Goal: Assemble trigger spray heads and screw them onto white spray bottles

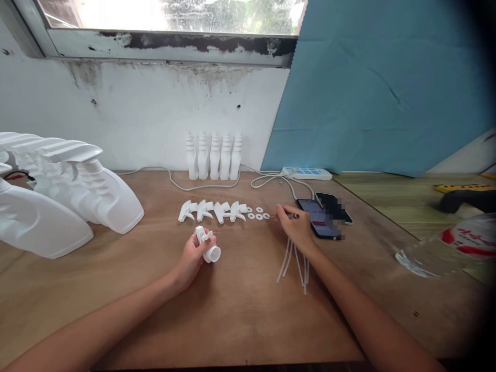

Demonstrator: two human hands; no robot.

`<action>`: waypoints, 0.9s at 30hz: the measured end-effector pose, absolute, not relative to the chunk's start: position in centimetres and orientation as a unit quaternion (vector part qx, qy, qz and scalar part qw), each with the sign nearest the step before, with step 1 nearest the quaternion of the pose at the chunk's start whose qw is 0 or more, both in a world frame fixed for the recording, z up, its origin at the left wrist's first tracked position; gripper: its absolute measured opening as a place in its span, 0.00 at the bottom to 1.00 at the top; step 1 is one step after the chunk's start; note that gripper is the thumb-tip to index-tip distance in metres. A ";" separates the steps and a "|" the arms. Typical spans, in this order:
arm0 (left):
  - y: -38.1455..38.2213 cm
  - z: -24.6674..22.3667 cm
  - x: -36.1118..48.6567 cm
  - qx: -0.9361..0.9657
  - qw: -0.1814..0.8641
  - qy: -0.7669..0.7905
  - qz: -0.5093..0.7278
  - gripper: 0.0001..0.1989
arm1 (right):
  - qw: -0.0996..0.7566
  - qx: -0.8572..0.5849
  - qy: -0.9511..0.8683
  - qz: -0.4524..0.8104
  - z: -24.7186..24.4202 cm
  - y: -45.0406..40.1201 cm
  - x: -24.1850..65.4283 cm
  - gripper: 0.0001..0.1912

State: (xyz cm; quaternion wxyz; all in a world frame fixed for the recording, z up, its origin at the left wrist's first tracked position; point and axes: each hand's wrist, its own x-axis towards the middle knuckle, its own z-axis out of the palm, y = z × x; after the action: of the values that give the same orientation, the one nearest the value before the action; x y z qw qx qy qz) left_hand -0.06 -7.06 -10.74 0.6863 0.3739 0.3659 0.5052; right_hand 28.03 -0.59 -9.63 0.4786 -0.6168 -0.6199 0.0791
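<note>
My left hand (190, 258) grasps a white spray head (204, 238), thumb across its body and its round open collar turned toward the table's near edge. It sits above the middle of the table (232, 315), just in front of a row of four trigger tops (204, 209). My right hand (296, 232) pinches a thin tool (296, 216) with a dark end, its tip pointing left at the small white rings (256, 217) beside that row; I cannot tell whether it touches one. Thin tubes (298, 263) lie under my right wrist, nearer the right edge, beside a phone (315, 219). Five small bottles (214, 160) stand along the back edge.
</note>
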 end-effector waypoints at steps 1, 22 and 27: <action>-7.1 -10.8 -0.1 0.374 0.687 0.365 0.505 0.22 | 0.480 -0.616 -0.620 0.080 -9.6 -0.6 28.0 0.21; -7.2 -10.5 -0.1 0.372 0.684 0.373 0.505 0.24 | 0.431 -0.518 -0.716 0.182 -10.6 -0.2 27.5 0.18; -7.2 -10.4 0.0 0.368 0.684 0.375 0.507 0.24 | 0.455 -0.546 -0.686 0.159 -9.7 -0.6 27.5 0.19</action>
State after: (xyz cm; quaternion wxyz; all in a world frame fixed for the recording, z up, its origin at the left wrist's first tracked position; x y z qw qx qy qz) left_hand -0.01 -7.22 -10.36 0.6837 0.3676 0.3746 0.5071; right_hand 27.47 -0.58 -9.67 0.4550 -0.5456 -0.6855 0.1591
